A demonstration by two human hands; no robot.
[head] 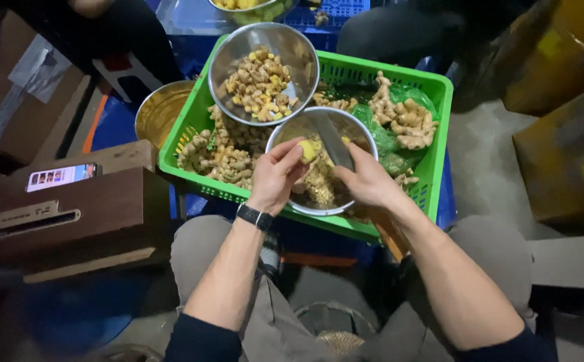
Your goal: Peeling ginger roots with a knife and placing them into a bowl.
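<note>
My left hand (277, 175) pinches a small yellow peeled piece of ginger (307, 150) over a steel bowl (285, 131) that holds peelings. My right hand (370, 181) grips a knife (333, 139), its flat blade pointing up beside the ginger piece. Both hands hover above a green plastic crate (439, 90) full of knobbly ginger roots (219, 155). A second steel bowl (228, 50) with cut ginger pieces rests on the crate's far left side. A black watch sits on my left wrist.
A brass-coloured round tin (154, 110) stands left of the crate. A phone (62, 175) with a lit screen lies on a brown wooden box (70, 221) at left. Cardboard boxes (567, 154) are at right. Another person's dark-clothed legs (399, 30) show beyond the crate.
</note>
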